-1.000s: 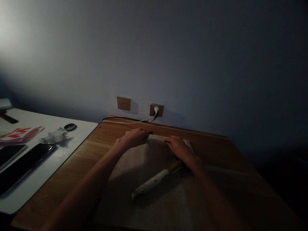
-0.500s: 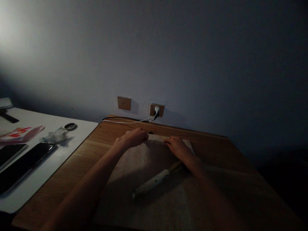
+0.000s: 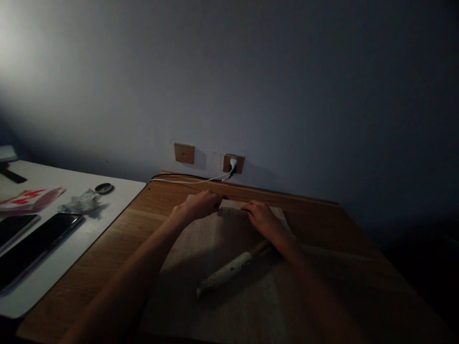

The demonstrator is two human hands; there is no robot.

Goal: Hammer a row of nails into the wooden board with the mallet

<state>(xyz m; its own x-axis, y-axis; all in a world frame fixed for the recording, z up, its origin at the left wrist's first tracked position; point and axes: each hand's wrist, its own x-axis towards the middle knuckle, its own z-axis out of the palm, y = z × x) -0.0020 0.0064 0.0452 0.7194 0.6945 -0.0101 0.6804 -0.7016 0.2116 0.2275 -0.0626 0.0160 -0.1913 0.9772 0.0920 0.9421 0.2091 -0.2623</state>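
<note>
Both hands rest at the far edge of a pale wooden board (image 3: pixel 201 243) lying on the brown wooden table. My left hand (image 3: pixel 203 204) is closed in a fist-like curl over the board's far left part; anything inside the fingers is hidden. To its right, my right hand (image 3: pixel 261 219) has its fingers bent and pressed together near the far edge, and I cannot make out what they pinch. A small dark thing (image 3: pixel 224 197) shows just beyond the left fingertips. Across the board lies a stick-like tool with a whitish, dark-spotted handle (image 3: pixel 225 274); its brown end runs beneath my right forearm.
A white table (image 3: pixel 118 188) adjoins on the left, bearing dark phones (image 3: pixel 43 246), crumpled clear plastic (image 3: pixel 84 202), a red-and-white packet (image 3: pixel 32 198) and a small round dark object (image 3: pixel 104 188). Cables (image 3: pixel 186 181) run along the wall to a socket (image 3: pixel 238 165).
My right hand has shifted very slightly left along the far edge of the board. The left hand and the white-handled tool stay nearly where they were.
</note>
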